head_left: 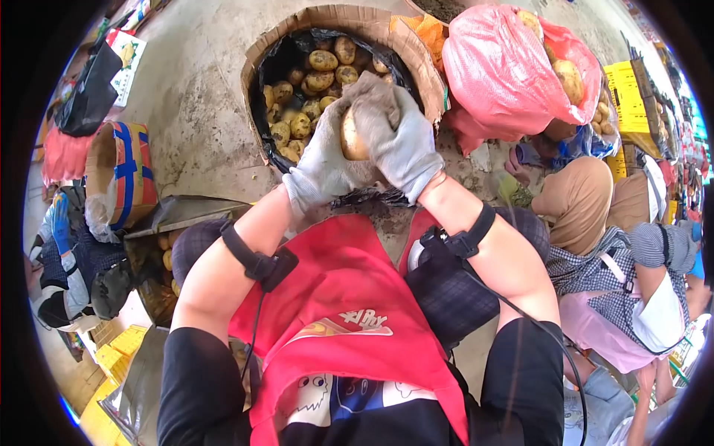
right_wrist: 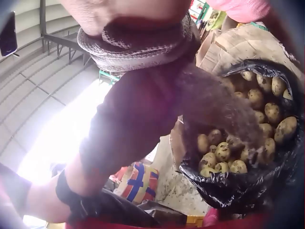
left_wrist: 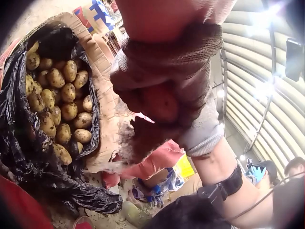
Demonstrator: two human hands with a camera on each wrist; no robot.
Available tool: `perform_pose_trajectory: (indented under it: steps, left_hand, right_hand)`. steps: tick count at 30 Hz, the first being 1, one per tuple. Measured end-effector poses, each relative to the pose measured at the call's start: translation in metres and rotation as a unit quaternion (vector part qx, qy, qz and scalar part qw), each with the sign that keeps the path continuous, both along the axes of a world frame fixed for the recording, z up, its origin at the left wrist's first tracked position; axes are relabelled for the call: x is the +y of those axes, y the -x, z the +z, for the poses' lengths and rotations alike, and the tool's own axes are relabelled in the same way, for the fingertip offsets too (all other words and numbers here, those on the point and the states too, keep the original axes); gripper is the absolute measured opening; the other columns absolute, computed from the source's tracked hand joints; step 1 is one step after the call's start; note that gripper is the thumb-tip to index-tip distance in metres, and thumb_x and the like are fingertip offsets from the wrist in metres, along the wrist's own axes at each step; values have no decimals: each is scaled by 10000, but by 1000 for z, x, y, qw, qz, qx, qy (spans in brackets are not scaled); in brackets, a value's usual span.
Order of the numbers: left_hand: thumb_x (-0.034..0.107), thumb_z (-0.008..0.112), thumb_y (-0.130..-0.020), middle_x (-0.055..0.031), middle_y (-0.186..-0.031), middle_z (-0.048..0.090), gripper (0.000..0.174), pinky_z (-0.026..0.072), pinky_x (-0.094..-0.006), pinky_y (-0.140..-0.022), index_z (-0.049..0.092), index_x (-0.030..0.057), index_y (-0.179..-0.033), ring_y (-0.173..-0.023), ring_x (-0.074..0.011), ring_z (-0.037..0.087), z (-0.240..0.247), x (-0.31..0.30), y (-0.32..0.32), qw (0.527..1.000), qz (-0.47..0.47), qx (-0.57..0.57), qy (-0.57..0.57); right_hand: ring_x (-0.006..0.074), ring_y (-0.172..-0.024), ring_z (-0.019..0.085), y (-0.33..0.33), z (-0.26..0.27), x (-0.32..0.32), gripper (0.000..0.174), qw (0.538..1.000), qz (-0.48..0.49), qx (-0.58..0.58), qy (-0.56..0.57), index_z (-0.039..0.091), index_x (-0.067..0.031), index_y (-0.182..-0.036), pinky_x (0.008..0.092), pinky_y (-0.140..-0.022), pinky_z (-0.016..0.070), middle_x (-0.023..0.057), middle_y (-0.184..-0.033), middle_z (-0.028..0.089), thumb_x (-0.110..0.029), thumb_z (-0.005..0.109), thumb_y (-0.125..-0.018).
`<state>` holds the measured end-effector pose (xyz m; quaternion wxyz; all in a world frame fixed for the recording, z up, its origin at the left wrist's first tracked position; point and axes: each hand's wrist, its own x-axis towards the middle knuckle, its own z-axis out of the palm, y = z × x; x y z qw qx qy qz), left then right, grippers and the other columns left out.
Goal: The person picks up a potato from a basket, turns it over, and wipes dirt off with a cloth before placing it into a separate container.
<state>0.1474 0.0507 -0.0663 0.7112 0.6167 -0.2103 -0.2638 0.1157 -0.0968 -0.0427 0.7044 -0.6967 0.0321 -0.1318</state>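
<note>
Both hands wear light grey knit gloves and meet in front of the chest, over the near rim of a round cardboard container (head_left: pixel 256 70). My left hand (head_left: pixel 327 163) grips a pale yellow potato (head_left: pixel 352 137), its fingers around the lower left side. In my right hand (head_left: pixel 407 145) is a bunched grey-brown cloth (head_left: pixel 372 97), held against the top of that potato. The cloth looks blurred and fuzzy in the right wrist view. Below the hands, many soil-marked potatoes (left_wrist: pixel 69 71) lie in the container, which is lined with a black plastic bag (left_wrist: pixel 14 124).
A pink sack (head_left: pixel 494 67) of potatoes stands right of the container. At left are a striped carton (head_left: pixel 134 175) and a dark crate (head_left: pixel 149 275) holding potatoes. Another person (head_left: pixel 595 201) sits close on the right. Yellow crates (head_left: pixel 628 97) stand beyond the sack.
</note>
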Motion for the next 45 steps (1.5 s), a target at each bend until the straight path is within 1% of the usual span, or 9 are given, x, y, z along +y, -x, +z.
perform_pose_trajectory:
  steps: [2,6,8,14,15,17,30,42,45]
  left_hand:
    - [282,944,-724,-107,-1507,458,1072,428,-419,-1137,306,74,-1560,-1341,-244,492,19,1,5,992,4,-117,-47]
    - [169,989,-611,-96,-1464,484,1202,453,-401,-1106,266,66,-1565,-1316,-227,501,45,9,9,992,-55,-4,-112]
    - [91,930,-647,-115,-1371,554,1100,478,-366,-1083,299,65,-1547,-1295,-237,546,57,14,5,981,-131,137,36]
    - [295,909,-711,-76,-1386,551,1081,458,-446,-1106,293,110,-1580,-1275,-247,567,64,25,-4,969,-90,196,121]
    - [349,909,-722,-76,-1384,549,1079,462,-446,-1102,297,124,-1582,-1268,-250,572,61,29,-5,958,-78,236,145]
    - [525,875,-766,-71,-1366,554,1035,487,-428,-1072,333,148,-1564,-1241,-241,588,50,30,-3,947,-56,267,171]
    - [545,533,-1046,-40,-1407,600,581,524,-408,-1040,477,185,-1499,-1276,-208,600,23,-1,2,952,155,253,76]
    - [736,544,-917,-109,-1317,664,785,470,-487,-1109,601,89,-1356,-1229,-288,624,9,14,-27,847,72,476,225]
    - [680,517,-958,-114,-1355,633,708,513,-496,-1047,546,144,-1419,-1211,-343,626,30,27,-31,869,70,443,207]
  right_hand:
    - [194,-1018,707,-8,-5,-9,355,999,0,32,-31,673,2,-1224,310,-933,543,133,-1094,748,-235,703,-961]
    - [126,-968,706,-19,-10,-29,321,975,48,77,-202,708,10,-1189,261,-880,554,74,-1093,760,-234,703,-980]
    - [126,-988,703,-22,-5,-37,329,976,77,93,-183,694,8,-1230,263,-876,558,64,-1103,758,-213,691,-987]
    - [186,-1156,676,-30,12,-55,426,996,66,51,-2,614,2,-1334,281,-1025,512,107,-1273,705,-115,708,-934]
    - [234,-1243,642,-39,13,-56,499,981,20,-32,191,596,-17,-1358,324,-1087,484,149,-1351,660,-34,710,-873]
    - [260,-1245,637,-39,11,-58,517,990,60,-54,117,604,-25,-1342,347,-1091,485,161,-1324,667,-21,718,-837]
    - [411,-1039,619,-20,25,-20,386,902,69,-136,403,685,-141,-1179,477,-910,529,143,-1133,653,-55,689,-803]
    - [254,-1019,655,13,47,-18,143,743,169,-99,640,721,-239,-1000,408,-840,557,20,-1082,672,-221,624,-898]
    - [265,-981,694,-10,17,-50,142,941,94,-161,283,673,-92,-921,390,-868,565,84,-1020,683,30,630,-863]
